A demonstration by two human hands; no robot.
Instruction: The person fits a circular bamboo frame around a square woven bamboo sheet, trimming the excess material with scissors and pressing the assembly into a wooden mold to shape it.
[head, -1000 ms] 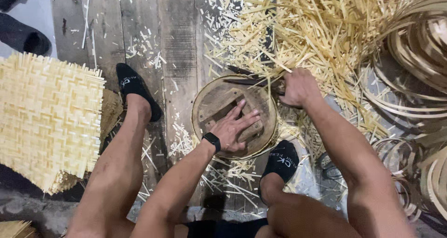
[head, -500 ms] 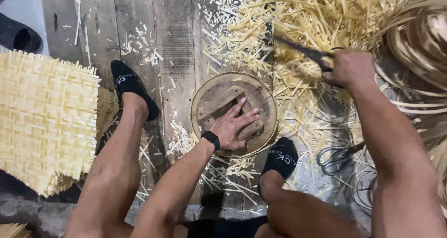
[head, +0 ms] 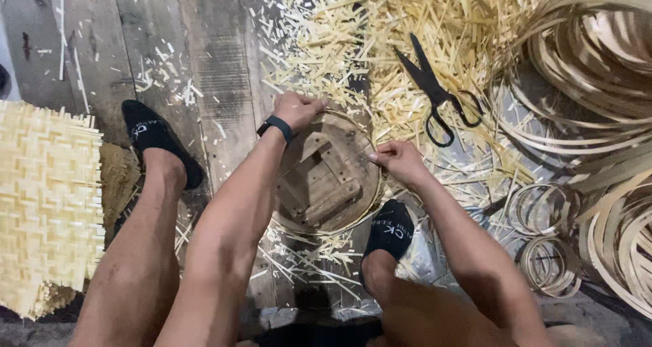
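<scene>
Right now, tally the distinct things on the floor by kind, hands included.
Hands: 2, left hand and right hand
Round wooden form: 1
Black scissors: 1
Woven bamboo mat: 1
Black socks: 2, and
Total: 7

One head-worn view — looking straight down, close over the seated person's knees onto the plank floor (head: 204, 68), floor's far edge toward the top — no second view.

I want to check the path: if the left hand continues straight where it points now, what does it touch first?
Probably the pile of pale strips just beyond the left hand, which grips the round mould's far rim; depth is unclear.
</scene>
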